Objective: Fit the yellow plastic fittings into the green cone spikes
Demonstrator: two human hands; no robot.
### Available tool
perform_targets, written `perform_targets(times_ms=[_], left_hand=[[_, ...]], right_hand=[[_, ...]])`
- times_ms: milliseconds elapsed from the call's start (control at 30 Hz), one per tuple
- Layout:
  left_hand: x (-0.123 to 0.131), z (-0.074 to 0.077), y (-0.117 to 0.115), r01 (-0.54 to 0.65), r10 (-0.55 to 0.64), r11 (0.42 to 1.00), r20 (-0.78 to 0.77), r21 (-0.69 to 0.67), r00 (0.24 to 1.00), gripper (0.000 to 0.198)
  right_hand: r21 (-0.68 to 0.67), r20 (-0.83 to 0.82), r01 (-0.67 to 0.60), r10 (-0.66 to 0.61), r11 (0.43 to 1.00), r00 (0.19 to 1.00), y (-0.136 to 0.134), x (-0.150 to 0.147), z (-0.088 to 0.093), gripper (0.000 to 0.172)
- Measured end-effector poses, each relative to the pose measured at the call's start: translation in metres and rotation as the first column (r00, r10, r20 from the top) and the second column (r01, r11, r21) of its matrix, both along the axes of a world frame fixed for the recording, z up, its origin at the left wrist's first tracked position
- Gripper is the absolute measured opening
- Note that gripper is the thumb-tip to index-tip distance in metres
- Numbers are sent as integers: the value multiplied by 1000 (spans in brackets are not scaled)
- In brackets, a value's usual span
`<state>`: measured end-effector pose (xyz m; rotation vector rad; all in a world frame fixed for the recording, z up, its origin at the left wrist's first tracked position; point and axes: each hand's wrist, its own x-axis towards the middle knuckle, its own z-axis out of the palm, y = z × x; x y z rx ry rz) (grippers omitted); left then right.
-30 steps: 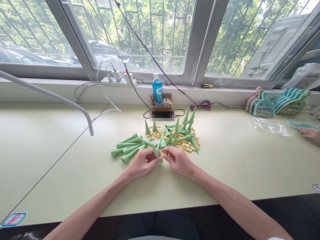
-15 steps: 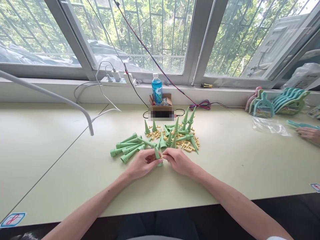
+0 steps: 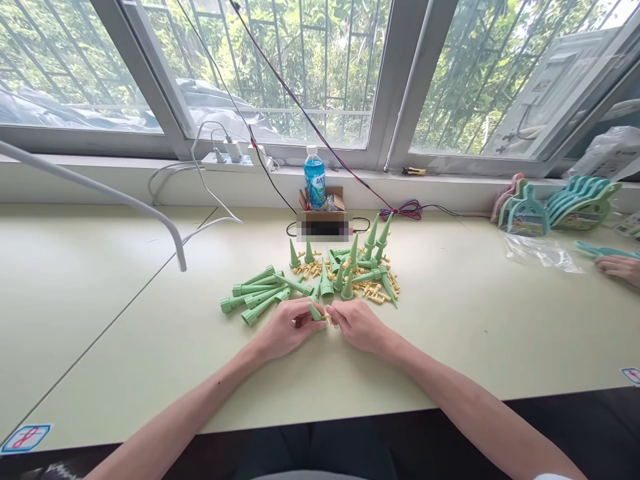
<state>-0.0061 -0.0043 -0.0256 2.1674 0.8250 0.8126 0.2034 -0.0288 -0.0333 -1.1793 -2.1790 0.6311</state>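
Note:
My left hand (image 3: 289, 328) is closed around a green plastic cone spike (image 3: 315, 311), tilted so that it looks short. Pinched in the fingers of my right hand (image 3: 359, 325) is a small yellow plastic piece (image 3: 327, 319), at the side of the green spike; whether it sits in the spike cannot be made out. Just beyond my hands are several standing green cone spikes (image 3: 327, 283) among loose yellow T-shaped pieces (image 3: 374, 291). Hollow green tapered tubes (image 3: 257, 311) with ribbed collars lie in a heap beyond my left hand.
A blue drink bottle (image 3: 315, 180) stands in a small cardboard box (image 3: 337, 199) by the window. Coiled red-and-blue wire (image 3: 407, 210) lies behind the parts. A white cable (image 3: 150, 207) hangs at left. At right are pastel plastic scoops (image 3: 530, 210), a clear bag (image 3: 540, 253) and another person's hand (image 3: 620, 268).
The green spike in my left hand has tipped over from nearly upright, its point now lower. My right hand has shifted slightly right, and the yellow piece shows more clearly between my hands.

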Motion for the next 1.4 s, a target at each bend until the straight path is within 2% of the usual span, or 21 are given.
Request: perform_targets(times_ms=[367, 533, 633, 700, 800, 1000, 1200, 1400], left_hand=[[4, 6, -1, -37, 36, 999, 9, 14, 999, 13], [3, 7, -1, -115, 122, 985, 45, -129, 991, 26], [2, 8, 0, -114, 135, 966, 75, -234, 988, 31], [2, 8, 0, -104, 130, 961, 84, -257, 988, 31], [2, 7, 0, -99, 114, 974, 62, -204, 992, 28], [0, 0, 0, -43, 46, 997, -39, 63, 998, 16], [-1, -5, 0, 0, 11, 993, -93, 119, 996, 13], [1, -3, -2, 7, 14, 986, -121, 167, 993, 14]], right_hand=[[-29, -77, 52, -54, 998, 996, 0, -3, 1, 43], [-36, -141, 41, -46, 999, 989, -3, -3, 10, 28], [-38, -149, 41, -47, 998, 988, -4, -2, 13, 25], [-37, -150, 37, -42, 999, 988, -4, -2, 13, 24], [-24, -157, 24, -28, 999, 987, -3, -2, 10, 24], [22, -80, 61, -59, 998, 995, 0, -2, -1, 40], [28, -45, 70, -69, 997, 997, 0, -2, -5, 39], [32, -25, 86, -85, 996, 996, -1, -4, -3, 43]])
